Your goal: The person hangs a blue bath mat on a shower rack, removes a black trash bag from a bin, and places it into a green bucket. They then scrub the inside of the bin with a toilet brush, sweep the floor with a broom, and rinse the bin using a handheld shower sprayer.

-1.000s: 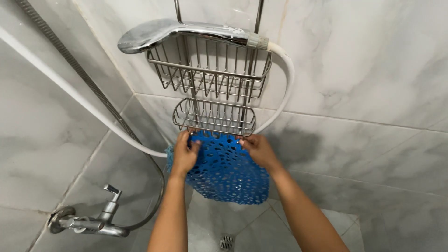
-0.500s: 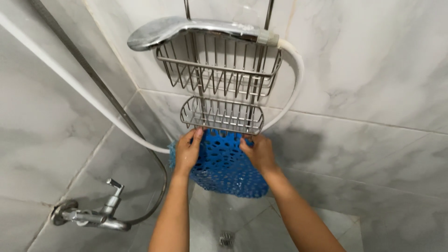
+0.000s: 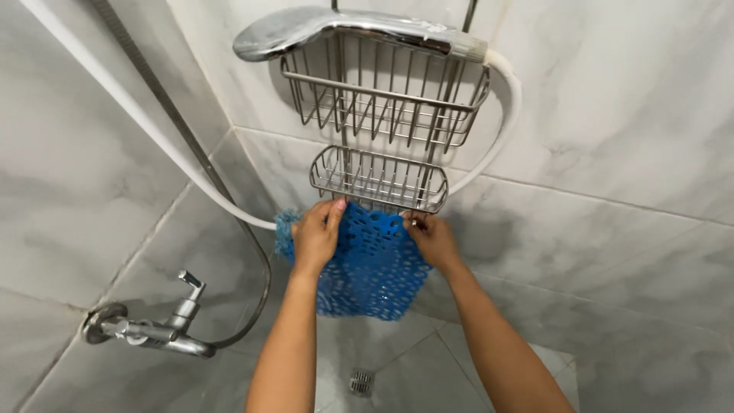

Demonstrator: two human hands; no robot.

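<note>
Far on the left a shiny tap (image 3: 149,333) sticks out of the grey wall, down low, so water can come out near the floor. A white hose (image 3: 138,122) runs up past it to the shower head (image 3: 306,30), which lies on top of the metal rack so it stays out of the way.

The left hand (image 3: 317,235) pinches the top edge of a blue mat with holes (image 3: 367,264). The mat hangs flat against the wall, just under the rack. The right hand (image 3: 433,239) grips the other top corner, fingers closed on it. Two hands keep it spread out.

The big top basket (image 3: 382,99) looks empty. The small lower basket (image 3: 378,180) looks empty too. A drain (image 3: 362,382) sits in the floor below.
</note>
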